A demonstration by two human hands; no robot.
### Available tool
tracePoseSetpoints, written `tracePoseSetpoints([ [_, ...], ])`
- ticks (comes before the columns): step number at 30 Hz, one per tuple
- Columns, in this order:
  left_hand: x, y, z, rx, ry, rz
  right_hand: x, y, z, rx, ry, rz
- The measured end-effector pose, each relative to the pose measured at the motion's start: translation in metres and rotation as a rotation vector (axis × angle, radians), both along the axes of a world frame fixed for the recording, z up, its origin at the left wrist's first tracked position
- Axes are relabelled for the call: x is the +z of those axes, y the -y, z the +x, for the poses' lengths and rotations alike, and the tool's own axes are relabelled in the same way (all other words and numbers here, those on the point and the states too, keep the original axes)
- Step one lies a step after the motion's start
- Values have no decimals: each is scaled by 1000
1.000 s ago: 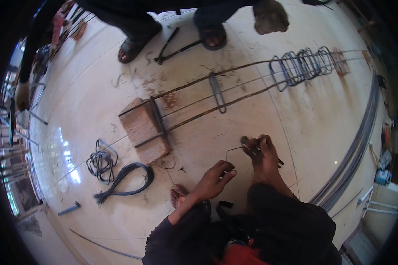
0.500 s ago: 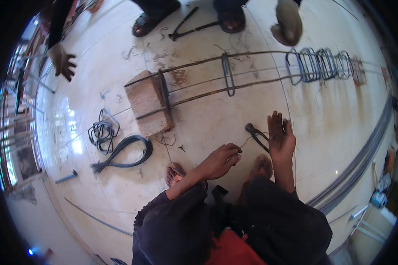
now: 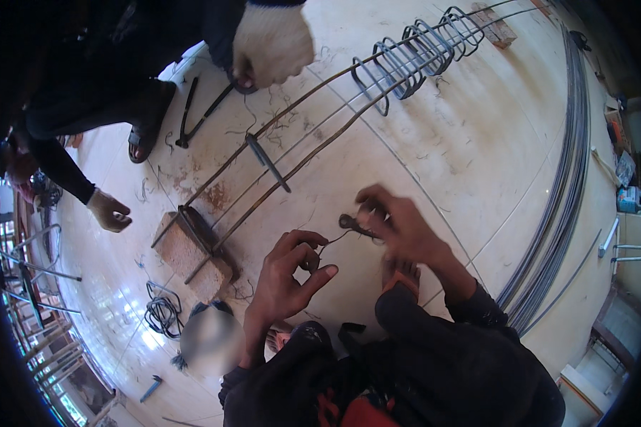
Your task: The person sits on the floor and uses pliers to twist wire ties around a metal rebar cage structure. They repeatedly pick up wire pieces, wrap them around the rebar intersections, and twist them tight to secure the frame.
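Note:
My left hand [image 3: 286,274] is held low in front of me, fingers curled, pinching a thin tie wire [image 3: 336,240] that trails toward the right. Close by, my right hand [image 3: 409,228] hovers over a pair of pincers [image 3: 347,221]. Its fingers are bent and blurred by motion. The pincers' round head shows while part of the handles is hidden under the fingers; whether the hand grips them is unclear. Beyond lie long steel rods [image 3: 320,146] with one rectangular stirrup [image 3: 269,165] across them and several more stirrups [image 3: 406,60] bunched toward the far end.
Bricks [image 3: 174,249] prop the rods. A co-worker's gloved hands [image 3: 274,46] are at the upper left, near a black long-handled tool [image 3: 185,132]. Tangled wire [image 3: 164,309] and a partly blurred-out wire bundle [image 3: 180,361] lie left; long bars [image 3: 559,192] lie right.
My view has swung, turning the rods diagonally. My right hand has gone from open, palm showing, to over the pincers. A co-worker has leaned in from the upper left.

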State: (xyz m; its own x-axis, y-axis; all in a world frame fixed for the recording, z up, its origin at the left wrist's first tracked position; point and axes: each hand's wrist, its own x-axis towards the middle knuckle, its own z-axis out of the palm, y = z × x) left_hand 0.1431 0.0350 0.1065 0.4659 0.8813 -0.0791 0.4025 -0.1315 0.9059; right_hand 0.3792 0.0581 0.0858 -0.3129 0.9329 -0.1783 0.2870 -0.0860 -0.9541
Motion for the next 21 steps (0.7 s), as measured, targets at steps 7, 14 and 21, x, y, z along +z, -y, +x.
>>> tracePoseSetpoints([
  [7,21,-31,36,-89,-379,419,-10,24,10,247,328,181],
  [14,9,-22,51,-55,-206,-140,-13,30,38,148,128,-223],
  [21,-3,12,28,-120,-252,-498,-75,44,33,167,307,-63],
])
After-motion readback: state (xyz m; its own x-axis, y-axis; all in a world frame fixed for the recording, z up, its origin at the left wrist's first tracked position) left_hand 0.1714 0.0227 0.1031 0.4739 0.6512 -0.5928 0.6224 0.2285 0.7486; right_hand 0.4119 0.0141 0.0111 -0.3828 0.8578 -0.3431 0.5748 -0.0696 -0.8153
